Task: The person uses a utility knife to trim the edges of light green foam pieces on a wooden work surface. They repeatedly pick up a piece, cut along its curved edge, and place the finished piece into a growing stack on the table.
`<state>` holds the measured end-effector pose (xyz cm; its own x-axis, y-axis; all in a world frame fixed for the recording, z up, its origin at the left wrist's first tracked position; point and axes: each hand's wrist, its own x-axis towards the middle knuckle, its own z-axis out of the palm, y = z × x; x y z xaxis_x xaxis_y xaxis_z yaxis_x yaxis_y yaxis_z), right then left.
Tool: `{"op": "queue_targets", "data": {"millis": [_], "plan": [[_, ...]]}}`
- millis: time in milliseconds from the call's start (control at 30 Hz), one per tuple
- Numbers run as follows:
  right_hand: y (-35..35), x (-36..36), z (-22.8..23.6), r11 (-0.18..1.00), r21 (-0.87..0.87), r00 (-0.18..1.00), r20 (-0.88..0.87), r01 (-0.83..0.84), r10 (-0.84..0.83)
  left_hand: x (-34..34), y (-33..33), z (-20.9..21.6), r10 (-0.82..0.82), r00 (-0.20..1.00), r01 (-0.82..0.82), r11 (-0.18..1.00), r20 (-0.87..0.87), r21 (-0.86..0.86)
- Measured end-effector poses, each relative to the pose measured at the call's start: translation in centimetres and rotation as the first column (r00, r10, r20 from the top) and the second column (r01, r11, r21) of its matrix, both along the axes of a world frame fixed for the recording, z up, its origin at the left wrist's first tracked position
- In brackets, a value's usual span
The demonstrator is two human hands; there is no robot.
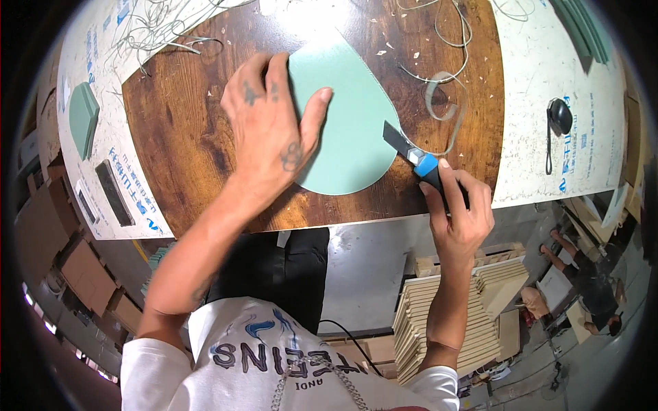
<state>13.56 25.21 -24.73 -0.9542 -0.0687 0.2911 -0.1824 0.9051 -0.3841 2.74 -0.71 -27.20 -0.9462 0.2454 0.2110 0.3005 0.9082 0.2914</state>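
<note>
A pale green, teardrop-shaped panel (349, 116) lies flat on a dark wood-grain board (199, 137). Across its left side rests my left hand (274, 123), fingers spread and thumb on the green face. My right hand (460, 205) is wrapped round the handle of a utility knife (426, 164) with a blue and black grip. The knife's dark blade points up and left, over the panel's lower right edge. A thin curled strip of trimmed edging (445, 113) trails from beside that edge, close to the blade.
Tangled offcut strips (161, 34) lie at the far left. Green panels are stacked at the left (83, 116) and far right (582, 27). A black corded object (560, 118) sits at right, a dark bar (114, 193) at left. Stacked boards (445, 322) and another person (596, 288) are beyond the table's near edge.
</note>
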Motion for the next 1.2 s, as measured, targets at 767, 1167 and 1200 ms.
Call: {"op": "queue_targets", "data": {"millis": [767,1167,1200], "plan": [[-3.2,-14.5,-1.6,0.952,0.037,0.94,-0.154,-0.303,0.305,-0.2,-1.3,-0.7,0.014,0.999,-0.009,0.992,-0.045,0.122],[-1.7,-8.9,5.5,0.928,-0.185,0.758,0.638,0.324,-0.138,-0.3,-0.8,0.2,-0.092,0.996,0.091,0.987,0.003,0.135],[-1.5,-6.1,5.4,0.907,-0.18,0.738,0.651,0.38,-0.18,-0.2,-0.7,0.3,-0.105,0.994,0.101,0.989,0.031,0.107]]}}
